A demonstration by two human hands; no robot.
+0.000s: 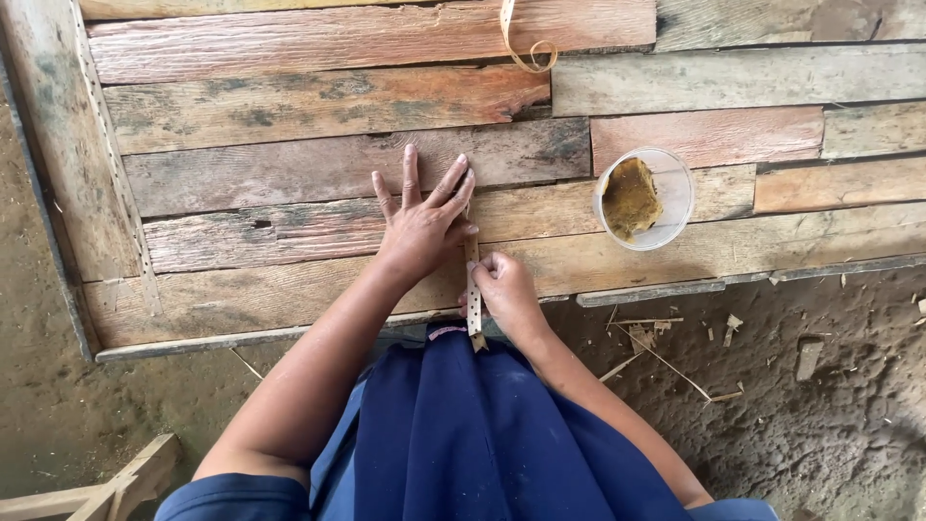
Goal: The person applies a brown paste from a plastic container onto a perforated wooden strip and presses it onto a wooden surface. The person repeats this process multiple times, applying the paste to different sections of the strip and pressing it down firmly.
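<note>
My left hand lies flat with fingers spread on the weathered wooden plank panel, its thumb side pressing the upper end of a thin pale strip dotted with small holes. My right hand is closed around the same strip lower down, just beside the left wrist. The strip runs from the planks toward my lap and its lower end rests on my dark blue skirt.
A clear plastic cup holding a brownish-yellow lump stands on the planks to the right. A curled pale strip lies at the top. A long perforated strip runs along the panel's left edge. Dirt ground with wood chips surrounds the panel.
</note>
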